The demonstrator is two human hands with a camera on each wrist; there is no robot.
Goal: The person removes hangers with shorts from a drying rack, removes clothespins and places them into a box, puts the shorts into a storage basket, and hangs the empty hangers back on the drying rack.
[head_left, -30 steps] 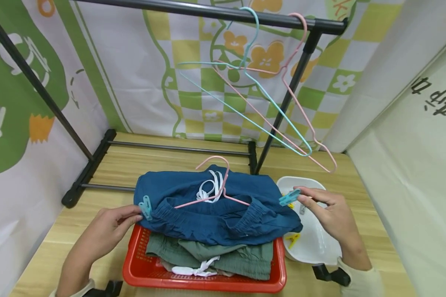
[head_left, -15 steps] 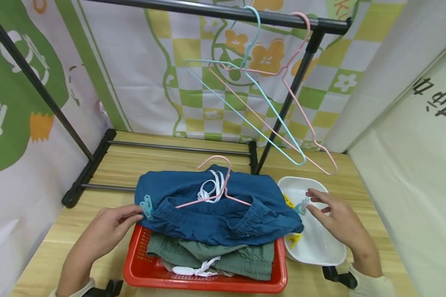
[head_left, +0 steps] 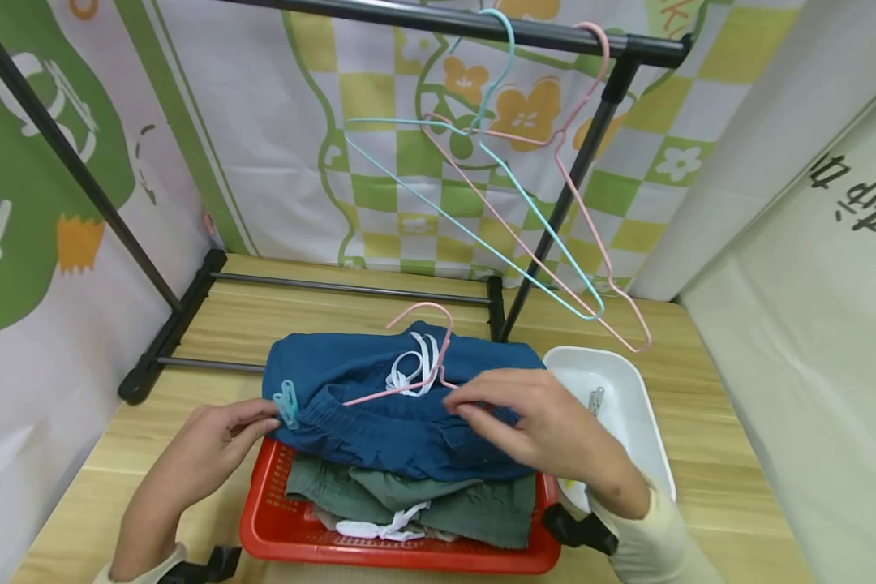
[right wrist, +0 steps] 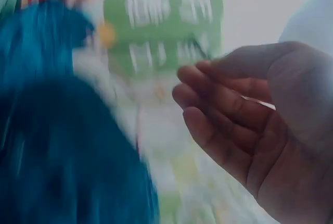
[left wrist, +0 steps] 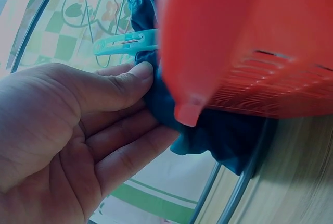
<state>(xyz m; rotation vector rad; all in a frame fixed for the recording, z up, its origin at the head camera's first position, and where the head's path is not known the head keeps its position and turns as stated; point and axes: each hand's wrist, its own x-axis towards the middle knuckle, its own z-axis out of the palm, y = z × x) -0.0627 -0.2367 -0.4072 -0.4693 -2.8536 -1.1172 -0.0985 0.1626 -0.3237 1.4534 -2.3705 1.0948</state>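
Observation:
Dark blue elastic-waist pants lie over the red basket, with a pink hanger at their waistband and a white drawstring on top. My left hand pinches their left edge between thumb and fingers. Beside those fingertips a teal clothespin is clipped on the cloth. My right hand is over the right part of the waistband, near the hanger's right arm. Its fingers are loosely curved, with nothing seen between them; the right wrist view is blurred.
Green pants lie folded in the basket. To the right stands a white bowl with a few clothespins, partly behind my right arm. A black rack rail carries a blue hanger and a pink hanger.
My right hand lowered a teal clothespin to the white bowl, let it go, and has moved left over the pants. My left hand stays at their edge.

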